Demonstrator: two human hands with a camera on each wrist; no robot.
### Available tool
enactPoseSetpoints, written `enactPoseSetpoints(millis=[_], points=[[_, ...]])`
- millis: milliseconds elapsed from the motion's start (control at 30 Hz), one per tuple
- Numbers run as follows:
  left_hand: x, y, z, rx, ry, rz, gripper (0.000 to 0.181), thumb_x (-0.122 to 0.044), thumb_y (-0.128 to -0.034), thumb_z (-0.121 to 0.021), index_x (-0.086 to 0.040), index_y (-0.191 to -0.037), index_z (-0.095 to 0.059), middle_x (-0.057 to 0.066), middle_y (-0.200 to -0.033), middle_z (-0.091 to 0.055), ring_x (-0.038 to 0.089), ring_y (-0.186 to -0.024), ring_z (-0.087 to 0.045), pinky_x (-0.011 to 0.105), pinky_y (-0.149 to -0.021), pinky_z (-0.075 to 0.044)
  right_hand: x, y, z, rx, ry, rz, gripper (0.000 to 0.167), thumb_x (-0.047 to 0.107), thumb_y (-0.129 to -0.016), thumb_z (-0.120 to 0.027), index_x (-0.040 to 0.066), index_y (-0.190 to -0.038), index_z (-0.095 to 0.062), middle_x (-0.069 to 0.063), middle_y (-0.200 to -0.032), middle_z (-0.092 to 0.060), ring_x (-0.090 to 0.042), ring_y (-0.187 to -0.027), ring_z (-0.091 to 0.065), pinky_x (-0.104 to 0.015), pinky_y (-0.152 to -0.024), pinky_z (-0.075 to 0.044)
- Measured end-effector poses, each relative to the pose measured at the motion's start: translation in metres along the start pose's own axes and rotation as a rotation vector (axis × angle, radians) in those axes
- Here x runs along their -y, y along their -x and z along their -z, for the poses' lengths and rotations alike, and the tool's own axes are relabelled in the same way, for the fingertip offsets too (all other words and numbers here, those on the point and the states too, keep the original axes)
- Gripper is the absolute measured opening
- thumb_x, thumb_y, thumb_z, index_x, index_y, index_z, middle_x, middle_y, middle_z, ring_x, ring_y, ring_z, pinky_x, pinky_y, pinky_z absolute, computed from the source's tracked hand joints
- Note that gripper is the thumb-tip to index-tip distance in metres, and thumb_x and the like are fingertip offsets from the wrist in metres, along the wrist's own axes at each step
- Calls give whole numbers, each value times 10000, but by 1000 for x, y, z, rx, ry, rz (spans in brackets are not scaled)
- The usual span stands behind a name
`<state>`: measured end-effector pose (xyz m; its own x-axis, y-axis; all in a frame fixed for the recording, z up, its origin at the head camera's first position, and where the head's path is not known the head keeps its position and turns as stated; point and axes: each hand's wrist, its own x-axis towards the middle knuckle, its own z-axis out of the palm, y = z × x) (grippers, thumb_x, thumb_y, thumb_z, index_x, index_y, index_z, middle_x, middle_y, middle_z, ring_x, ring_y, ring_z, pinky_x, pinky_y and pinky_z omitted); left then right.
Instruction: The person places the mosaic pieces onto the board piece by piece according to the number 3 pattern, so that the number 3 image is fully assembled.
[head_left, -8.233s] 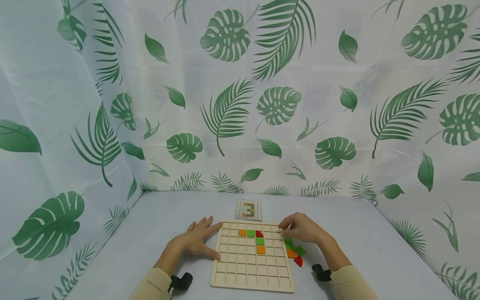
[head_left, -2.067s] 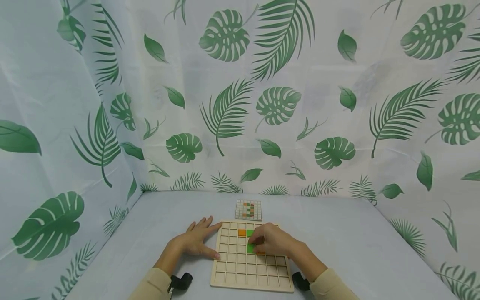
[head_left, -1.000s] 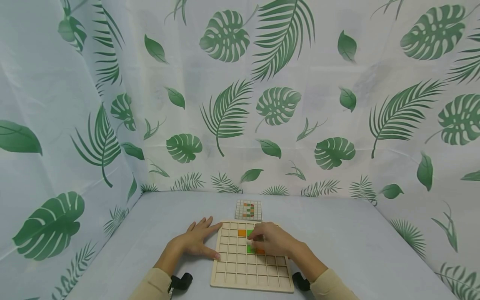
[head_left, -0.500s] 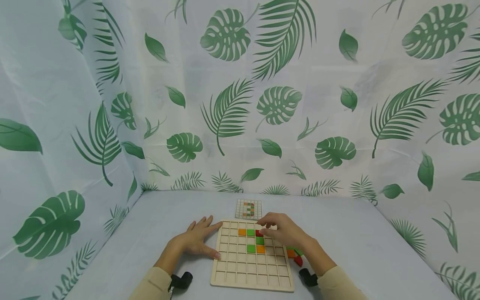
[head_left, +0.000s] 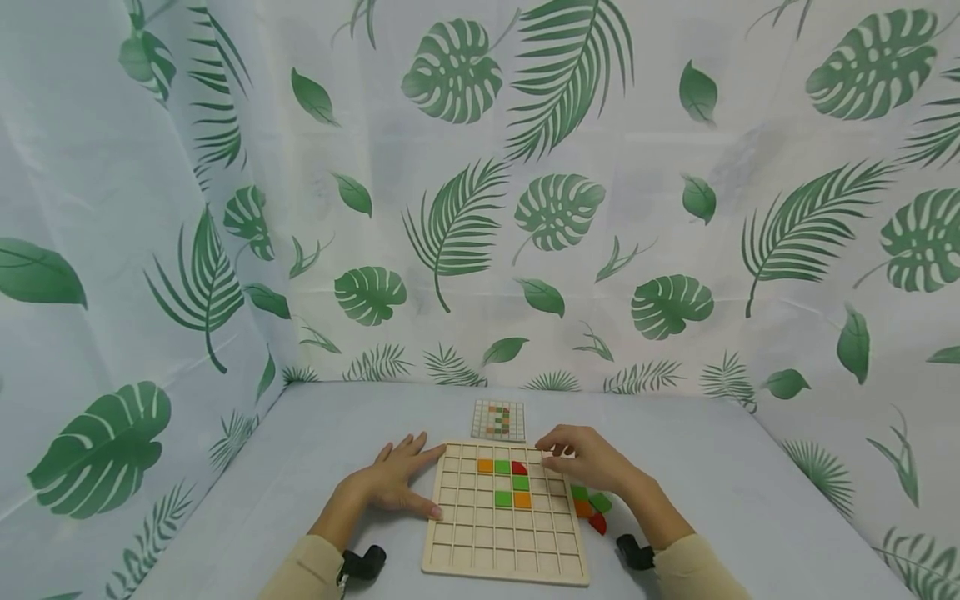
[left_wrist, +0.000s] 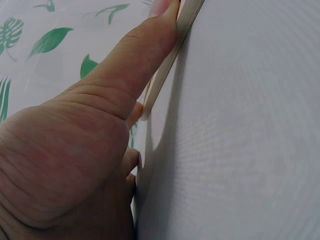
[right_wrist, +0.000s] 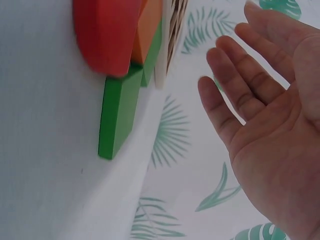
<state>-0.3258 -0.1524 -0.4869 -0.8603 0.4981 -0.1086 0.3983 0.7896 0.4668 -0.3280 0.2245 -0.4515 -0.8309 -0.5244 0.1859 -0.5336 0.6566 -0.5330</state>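
Observation:
A wooden grid board [head_left: 468,554] lies on the table. In it sit an orange square tile [head_left: 486,466], a green one beside it, a red quarter-round tile [head_left: 519,468], another green square below that, then an orange one with a green tile [head_left: 503,498] to its left. My left hand [head_left: 393,482] is spread flat at the board's left edge, its thumb and index finger touching the rim. Over the upper right of the board hovers my right hand [head_left: 588,458], fingers loosely bent with nothing between them; the right wrist view shows its palm bare.
Loose pieces lie right of the board: a red quarter-round [right_wrist: 106,37], an orange block [right_wrist: 148,27] and green blocks [right_wrist: 120,112]. Behind the board is a small pattern card [head_left: 498,420] with a coloured grid. A leaf-print curtain [head_left: 480,250] surrounds the table.
A green square tile was set into the cell left of the lower orange one. My right hand has let it go and moved right, uncovering tiles and loose pieces. The left hand stays still.

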Motion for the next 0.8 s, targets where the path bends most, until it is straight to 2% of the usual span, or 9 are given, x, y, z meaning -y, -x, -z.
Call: enactPoseSetpoints(millis=[100,367,600,800], points=[[0,1,0,-1,5,-4,1132,-719,-729,-819,-282,-1647,-323,210,-1737,-138,442,-1615,-84,673,-1282,-50,-3,2,3,5,2,-15,270,213,-967,-754,105,-1214,-762,-17,-1126,-753,-70,-913,-604,-304,-857,-561],[0,1,1,-3,4,-4,1128,-717,-730,-820,-275,-1645,-331,213,-1735,-146,444,-1613,-87,672,-1282,-49,-18,8,13,57,-38,-70,261,207,-949,-773,94,-1184,-772,-16,-1052,-753,-141,-844,-587,-232,-696,-526],[0,1,0,-5,11,0,1133,-715,-723,-826,-276,-1644,-334,208,-1736,-148,439,-1615,-87,663,-1287,-45,-29,11,18,97,-45,-112,262,206,-916,-800,97,-1153,-780,12,-1030,-735,-161,-870,-605,-238,-696,-532],[0,1,1,-7,16,-9,1130,-705,-725,-831,-268,-1643,-338,222,-1733,-145,449,-1612,-85,674,-1282,-46,-32,14,20,153,-85,-172,230,186,-889,-823,117,-1106,-789,16,-928,-701,-201,-870,-588,-270,-688,-518]])
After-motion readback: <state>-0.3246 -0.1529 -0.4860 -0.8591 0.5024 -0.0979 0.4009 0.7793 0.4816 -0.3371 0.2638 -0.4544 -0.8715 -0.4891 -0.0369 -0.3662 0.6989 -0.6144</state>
